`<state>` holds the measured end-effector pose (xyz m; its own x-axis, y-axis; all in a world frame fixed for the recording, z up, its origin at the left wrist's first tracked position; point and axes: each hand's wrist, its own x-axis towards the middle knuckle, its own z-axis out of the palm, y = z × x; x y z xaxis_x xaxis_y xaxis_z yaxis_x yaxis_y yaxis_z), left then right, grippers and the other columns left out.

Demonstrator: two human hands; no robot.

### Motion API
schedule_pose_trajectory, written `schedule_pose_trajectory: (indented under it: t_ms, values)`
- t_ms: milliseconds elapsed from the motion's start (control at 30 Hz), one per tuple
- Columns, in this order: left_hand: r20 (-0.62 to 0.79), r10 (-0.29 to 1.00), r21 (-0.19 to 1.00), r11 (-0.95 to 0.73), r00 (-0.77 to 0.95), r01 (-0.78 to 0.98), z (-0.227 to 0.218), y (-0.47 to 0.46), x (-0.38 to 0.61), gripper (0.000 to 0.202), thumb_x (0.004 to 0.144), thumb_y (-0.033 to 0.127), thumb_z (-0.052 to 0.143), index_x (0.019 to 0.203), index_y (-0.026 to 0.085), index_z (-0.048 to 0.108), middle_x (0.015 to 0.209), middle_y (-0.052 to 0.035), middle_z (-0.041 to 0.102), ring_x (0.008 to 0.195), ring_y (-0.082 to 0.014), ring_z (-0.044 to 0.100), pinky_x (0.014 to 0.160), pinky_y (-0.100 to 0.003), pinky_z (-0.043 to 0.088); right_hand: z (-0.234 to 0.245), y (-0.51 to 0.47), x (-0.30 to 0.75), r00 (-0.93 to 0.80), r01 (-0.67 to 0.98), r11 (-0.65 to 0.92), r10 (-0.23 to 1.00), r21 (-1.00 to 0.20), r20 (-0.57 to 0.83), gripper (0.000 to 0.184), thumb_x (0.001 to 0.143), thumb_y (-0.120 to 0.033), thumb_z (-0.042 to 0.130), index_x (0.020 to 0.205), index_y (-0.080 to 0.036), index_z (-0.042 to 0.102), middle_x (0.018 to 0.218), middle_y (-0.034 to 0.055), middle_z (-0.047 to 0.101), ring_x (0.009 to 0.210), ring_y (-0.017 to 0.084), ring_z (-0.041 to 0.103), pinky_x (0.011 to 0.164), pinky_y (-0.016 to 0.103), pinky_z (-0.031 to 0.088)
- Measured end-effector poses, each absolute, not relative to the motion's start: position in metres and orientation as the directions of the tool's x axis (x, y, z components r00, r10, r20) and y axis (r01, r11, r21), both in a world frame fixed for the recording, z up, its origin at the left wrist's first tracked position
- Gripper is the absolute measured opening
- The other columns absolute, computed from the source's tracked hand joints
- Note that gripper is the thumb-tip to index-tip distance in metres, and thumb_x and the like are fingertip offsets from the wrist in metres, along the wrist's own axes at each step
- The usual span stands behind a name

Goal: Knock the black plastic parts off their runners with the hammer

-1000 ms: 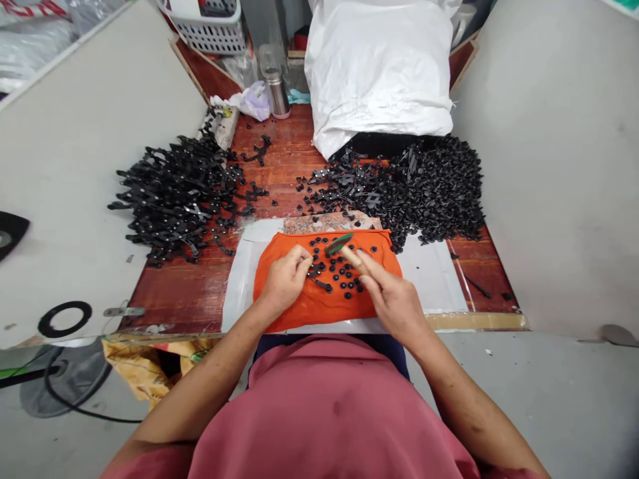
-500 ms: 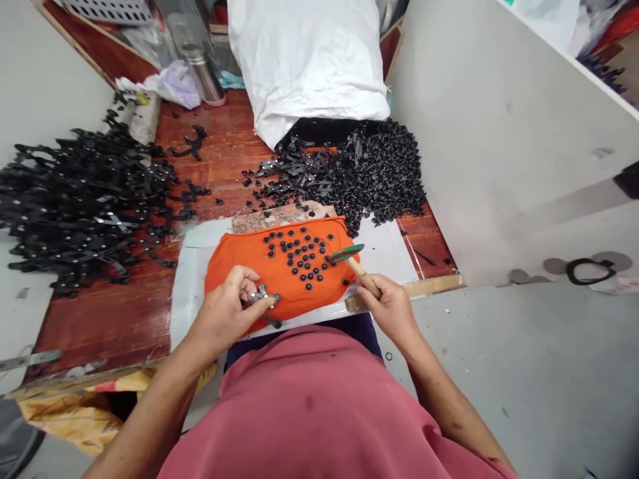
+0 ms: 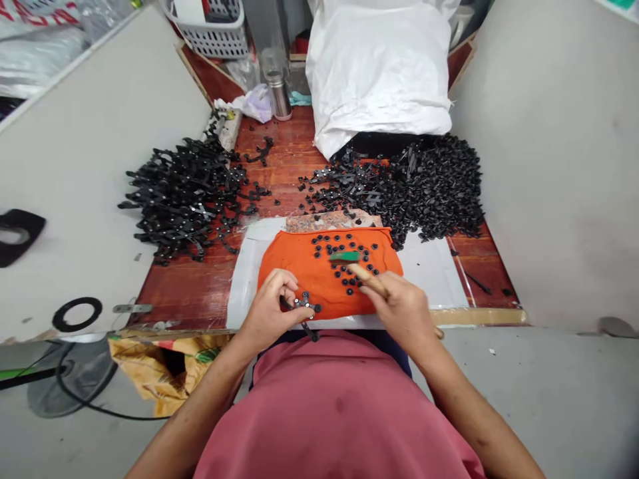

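Note:
My left hand (image 3: pixel 269 307) pinches a small black jointed linkage piece (image 3: pixel 304 302) with shiny rivets, at the near left edge of an orange cloth pad (image 3: pixel 284 256). My right hand (image 3: pixel 407 311) is wrapped round the wooden handle of a small hammer (image 3: pixel 370 278). Its green head is over the middle of the pad, above several small round black caps (image 3: pixel 348 282) scattered there; whether it touches any, I cannot tell. The linkage and the hammer head are apart.
A heap of black linkage pieces (image 3: pixel 184 193) lies at left. At right is a pile of small black parts (image 3: pixel 439 186), below a white sack (image 3: pixel 379 73). A steel flask (image 3: pixel 279 96) and a grey basket (image 3: pixel 214 36) stand behind. Upright panels (image 3: pixel 539 186) flank the wooden table.
The view has swung left, so everything sits farther right. The hammer head has moved left over the caps from the pad's right side. My left hand still holds the linkage piece.

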<state>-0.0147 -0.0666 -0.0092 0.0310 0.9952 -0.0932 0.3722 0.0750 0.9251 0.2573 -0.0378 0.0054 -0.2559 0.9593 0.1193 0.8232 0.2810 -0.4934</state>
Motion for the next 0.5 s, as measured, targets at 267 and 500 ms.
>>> schedule_pose_trajectory:
  t_ms: [267, 500]
  values:
    - [-0.089, 0.996, 0.894, 0.069, 0.025, 0.443, 0.001, -0.098, -0.025, 0.043, 0.070, 0.023, 0.083, 0.099, 0.023, 0.052, 0.100, 0.0002, 0.054, 0.073, -0.0117, 0.055, 0.068, -0.027, 0.048, 0.010, -0.004, 0.174, -0.448, 0.886, 0.420, 0.885, -0.196, -0.128, 0.022, 0.102, -0.025, 0.049, 0.101, -0.020, 0.071, 0.097, 0.0094, 0.074, 0.074, 0.020, 0.069, 0.059, 0.027, 0.040]
    - [0.022, 0.998, 0.910, -0.041, 0.052, 0.413, 0.000, -0.085, -0.019, 0.050, 0.070, 0.022, 0.086, 0.107, 0.024, 0.052, 0.102, 0.0007, 0.050, 0.075, -0.0108, 0.056, 0.073, -0.028, 0.049, 0.018, -0.017, 0.188, -0.458, 0.702, 0.408, 0.886, -0.584, 0.070, 0.028, 0.102, -0.024, 0.049, 0.119, -0.023, 0.071, 0.109, 0.0077, 0.073, 0.092, 0.021, 0.069, 0.078, 0.029, 0.051]
